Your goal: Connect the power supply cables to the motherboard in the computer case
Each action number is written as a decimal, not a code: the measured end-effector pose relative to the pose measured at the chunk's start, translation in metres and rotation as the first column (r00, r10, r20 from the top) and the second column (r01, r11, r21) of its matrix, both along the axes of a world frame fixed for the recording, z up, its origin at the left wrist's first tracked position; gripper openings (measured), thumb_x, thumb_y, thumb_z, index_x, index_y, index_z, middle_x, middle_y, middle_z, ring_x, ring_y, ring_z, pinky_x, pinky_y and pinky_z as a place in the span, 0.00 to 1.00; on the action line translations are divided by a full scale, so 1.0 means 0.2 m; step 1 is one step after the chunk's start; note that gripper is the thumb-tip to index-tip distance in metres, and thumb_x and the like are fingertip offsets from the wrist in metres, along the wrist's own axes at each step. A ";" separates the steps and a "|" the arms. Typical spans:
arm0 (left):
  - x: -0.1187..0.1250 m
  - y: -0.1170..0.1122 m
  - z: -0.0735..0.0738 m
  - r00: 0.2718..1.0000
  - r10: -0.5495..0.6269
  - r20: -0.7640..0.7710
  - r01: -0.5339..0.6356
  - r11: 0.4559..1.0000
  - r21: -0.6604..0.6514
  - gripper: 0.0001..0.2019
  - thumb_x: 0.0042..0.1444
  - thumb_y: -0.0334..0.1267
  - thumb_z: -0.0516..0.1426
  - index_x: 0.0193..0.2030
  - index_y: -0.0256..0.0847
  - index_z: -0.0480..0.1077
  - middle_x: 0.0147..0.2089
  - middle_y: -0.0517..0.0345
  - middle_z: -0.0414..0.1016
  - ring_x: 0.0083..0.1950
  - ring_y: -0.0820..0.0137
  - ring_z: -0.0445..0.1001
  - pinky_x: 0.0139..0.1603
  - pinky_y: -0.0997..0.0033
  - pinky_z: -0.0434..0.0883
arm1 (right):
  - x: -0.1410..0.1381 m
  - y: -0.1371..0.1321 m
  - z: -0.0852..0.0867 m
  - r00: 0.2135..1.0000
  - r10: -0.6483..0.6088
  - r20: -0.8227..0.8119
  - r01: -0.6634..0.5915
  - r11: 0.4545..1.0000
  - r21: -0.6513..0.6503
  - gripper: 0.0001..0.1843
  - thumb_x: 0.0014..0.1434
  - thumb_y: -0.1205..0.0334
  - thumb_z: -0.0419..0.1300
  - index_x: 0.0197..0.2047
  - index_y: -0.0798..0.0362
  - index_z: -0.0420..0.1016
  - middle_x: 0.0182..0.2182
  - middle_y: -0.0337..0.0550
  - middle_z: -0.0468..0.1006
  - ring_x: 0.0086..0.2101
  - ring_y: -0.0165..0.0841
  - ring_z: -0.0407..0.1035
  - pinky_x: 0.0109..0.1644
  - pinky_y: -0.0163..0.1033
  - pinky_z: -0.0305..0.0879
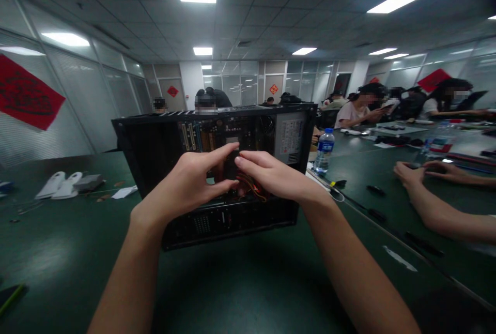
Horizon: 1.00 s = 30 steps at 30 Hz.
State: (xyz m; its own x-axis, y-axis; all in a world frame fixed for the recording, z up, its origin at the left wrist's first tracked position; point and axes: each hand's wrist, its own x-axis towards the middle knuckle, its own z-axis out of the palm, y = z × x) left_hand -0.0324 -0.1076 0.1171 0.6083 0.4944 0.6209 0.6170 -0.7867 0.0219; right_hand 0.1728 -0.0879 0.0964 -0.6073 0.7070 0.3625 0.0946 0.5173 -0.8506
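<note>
A black computer case (232,228) stands on the table before me, its open side showing the circuit board, slots and a silver power supply (290,137). My left hand (182,184) is in front of the board, thumb and fingers apart in a C shape. Between its fingertips a dark shape shows, too dim to identify; I cannot tell whether the hand touches it. My right hand (271,173) is beside it, fingers pressed together, tips at that dark shape. What they pinch, if anything, is hidden. Red, yellow and black wires (253,186) hang below the right fingers.
A water bottle (324,150) stands right of the case, near cables (360,205) along the table seam. Another person's hands (411,176) hold a phone at the right. White objects (60,185) and a grey box (89,183) lie left. Several people sit farther back.
</note>
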 end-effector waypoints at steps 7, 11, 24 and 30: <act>-0.02 0.03 -0.01 1.000 -0.004 -0.024 0.005 0.998 0.056 0.29 0.55 0.44 0.63 0.63 0.40 0.66 0.48 0.52 0.79 0.43 0.66 0.78 0.45 0.70 0.74 | -0.03 0.02 -0.03 0.999 -0.024 -0.048 0.026 0.999 0.042 0.17 0.69 0.50 0.52 0.39 0.56 0.70 0.30 0.40 0.73 0.29 0.29 0.68 0.33 0.33 0.66; -0.04 0.04 -0.01 0.999 0.015 -0.031 -0.012 0.994 0.107 0.27 0.54 0.45 0.63 0.60 0.40 0.68 0.51 0.50 0.78 0.47 0.63 0.78 0.49 0.66 0.74 | -0.02 0.03 -0.02 0.999 -0.006 -0.034 0.008 0.998 0.061 0.17 0.67 0.50 0.54 0.43 0.56 0.72 0.32 0.41 0.74 0.31 0.30 0.68 0.34 0.34 0.67; -0.05 0.04 0.00 0.998 0.044 -0.046 -0.039 0.994 0.099 0.23 0.54 0.43 0.63 0.56 0.41 0.69 0.49 0.50 0.79 0.46 0.64 0.78 0.47 0.67 0.73 | -0.04 0.00 -0.01 0.998 0.012 -0.065 0.002 0.978 0.208 0.23 0.59 0.68 0.59 0.59 0.55 0.71 0.48 0.46 0.77 0.47 0.39 0.70 0.54 0.46 0.67; -0.05 0.04 0.00 0.997 0.059 -0.045 -0.055 0.995 0.083 0.24 0.53 0.43 0.63 0.56 0.40 0.69 0.49 0.50 0.79 0.46 0.63 0.78 0.47 0.66 0.73 | -0.05 0.01 -0.01 0.997 0.000 -0.079 0.019 0.971 0.237 0.24 0.57 0.70 0.58 0.57 0.54 0.72 0.50 0.46 0.76 0.49 0.39 0.70 0.57 0.47 0.65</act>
State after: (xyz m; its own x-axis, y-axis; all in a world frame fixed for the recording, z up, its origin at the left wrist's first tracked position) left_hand -0.0420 -0.0998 0.1171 0.6105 0.4776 0.6318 0.6594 -0.7484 -0.0715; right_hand 0.1623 -0.0851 0.0935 -0.5643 0.6002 0.5669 0.0381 0.7049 -0.7083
